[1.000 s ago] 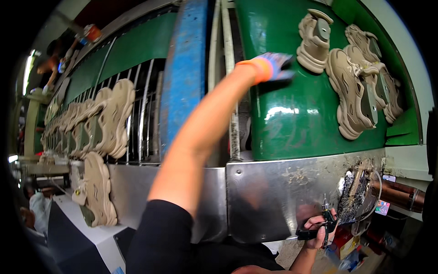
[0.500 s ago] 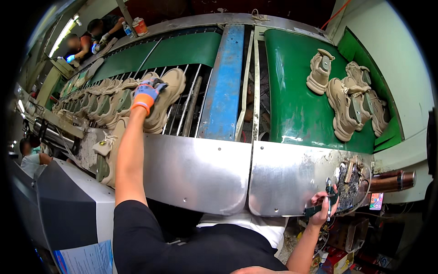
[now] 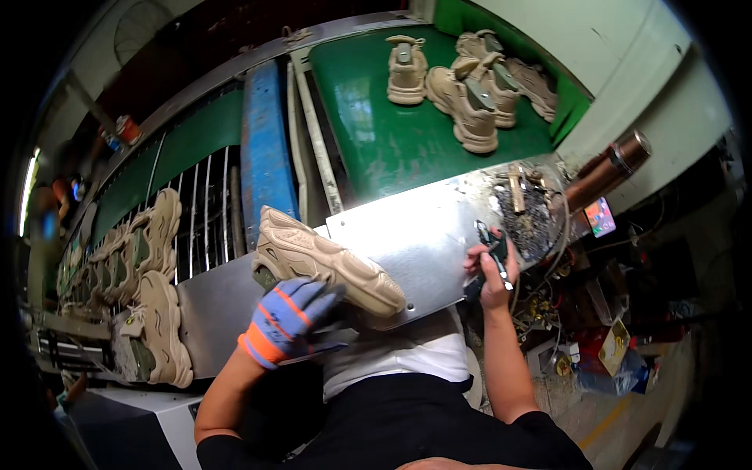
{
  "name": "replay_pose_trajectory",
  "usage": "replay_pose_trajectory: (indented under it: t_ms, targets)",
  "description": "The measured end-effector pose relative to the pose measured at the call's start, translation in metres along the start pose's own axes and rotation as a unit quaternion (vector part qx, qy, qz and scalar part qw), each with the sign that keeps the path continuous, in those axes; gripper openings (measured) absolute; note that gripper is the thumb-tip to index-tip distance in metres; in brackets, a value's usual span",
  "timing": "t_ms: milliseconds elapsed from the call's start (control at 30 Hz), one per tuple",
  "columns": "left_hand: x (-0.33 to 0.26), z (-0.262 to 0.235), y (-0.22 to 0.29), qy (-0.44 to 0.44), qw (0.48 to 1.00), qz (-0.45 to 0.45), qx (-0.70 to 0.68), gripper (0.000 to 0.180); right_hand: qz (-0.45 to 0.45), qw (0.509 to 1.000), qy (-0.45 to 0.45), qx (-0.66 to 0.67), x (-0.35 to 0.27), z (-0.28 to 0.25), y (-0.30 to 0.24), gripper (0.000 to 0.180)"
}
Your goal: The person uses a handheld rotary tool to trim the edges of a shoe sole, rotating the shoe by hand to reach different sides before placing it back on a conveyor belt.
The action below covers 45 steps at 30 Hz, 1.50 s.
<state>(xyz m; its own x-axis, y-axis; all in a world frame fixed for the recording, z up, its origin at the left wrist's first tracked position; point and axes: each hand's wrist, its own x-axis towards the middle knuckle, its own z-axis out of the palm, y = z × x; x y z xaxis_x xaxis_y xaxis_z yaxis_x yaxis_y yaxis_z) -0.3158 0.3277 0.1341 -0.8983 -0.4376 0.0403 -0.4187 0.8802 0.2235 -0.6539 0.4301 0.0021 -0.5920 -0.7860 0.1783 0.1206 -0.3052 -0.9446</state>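
A chunky beige sneaker (image 3: 325, 254) is tilted on its side above the metal ledge in front of me, its thick sole toward the upper right. My left hand (image 3: 291, 321), in a grey-blue and orange glove, grips the sneaker along its lower side; some fingers are hidden or blurred. Bare and curled, my right hand (image 3: 496, 283) holds a small black and silver hand tool (image 3: 498, 252) over the ledge's right part. The tool's exact kind is unclear.
Several beige sneakers (image 3: 470, 110) stand on the green belt (image 3: 364, 141) at the far right. More sneakers (image 3: 160, 333) line the left by the metal rollers (image 3: 210, 211). A copper-coloured cylinder (image 3: 607, 172) juts out beside a grimy patch of ledge (image 3: 533, 211).
My left hand has brought a sneaker from the rollers toward my body and to the right. The view has turned right. My right hand still holds the tool.
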Motion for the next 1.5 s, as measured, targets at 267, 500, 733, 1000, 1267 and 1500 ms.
replay_pose_trajectory:
  t_ms: [267,500,733,1000,1267,1500]
  targets:
    - [0.124,0.022,0.042,-0.146,0.979,0.098,0.108,0.068,-0.030,0.997,0.072,0.022,0.005,0.006,-0.002,0.052]
    - [0.049,-0.056,-0.002,0.387,0.911,0.124,-0.075,0.079,0.029,0.975,0.211,0.057,-0.001,-0.049,-0.018,0.044]
    - [0.041,-0.059,-0.035,0.396,0.883,0.053,-0.248,0.083,0.078,0.994,-0.055,0.053,-0.061,0.034,-0.042,0.048]
    - [0.062,-0.069,-0.032,0.356,0.890,0.046,-0.282,0.081,-0.255,0.898,-0.357,-0.034,0.002,0.124,-0.129,0.051]
    - [0.075,-0.068,-0.069,0.357,0.857,0.011,-0.372,0.073,-0.206,0.937,-0.282,-0.017,0.025,0.165,-0.095,0.046]
    - [0.078,-0.058,-0.105,0.379,0.857,-0.015,-0.349,0.072,-0.064,0.954,-0.283,0.075,-0.008,0.146,-0.031,0.044]
